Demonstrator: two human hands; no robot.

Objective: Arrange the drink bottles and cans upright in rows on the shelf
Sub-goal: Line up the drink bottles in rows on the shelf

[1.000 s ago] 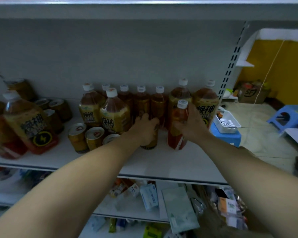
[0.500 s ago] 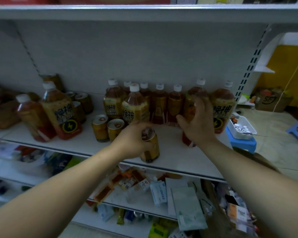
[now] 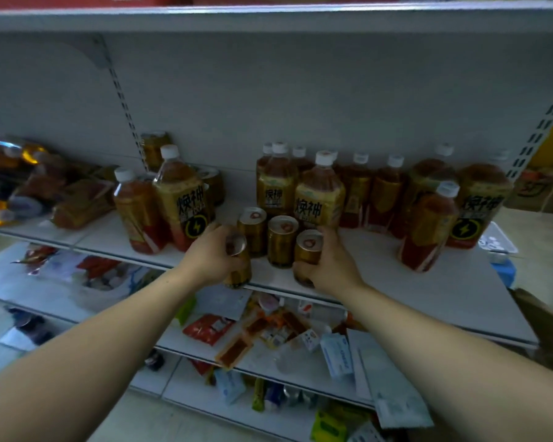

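Two smooth gold metal cans are clasped: the left hand (image 3: 213, 260) curls round the left can (image 3: 240, 270), the right hand (image 3: 329, 266) wraps the right can (image 3: 307, 250), both upright at the front edge of the flat white shelf (image 3: 444, 298). Two more cans (image 3: 281, 240) stand just behind; white-capped amber plastic bottles (image 3: 320, 199) line the back.

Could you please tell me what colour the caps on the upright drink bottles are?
The caps are white, clearest in the head view.
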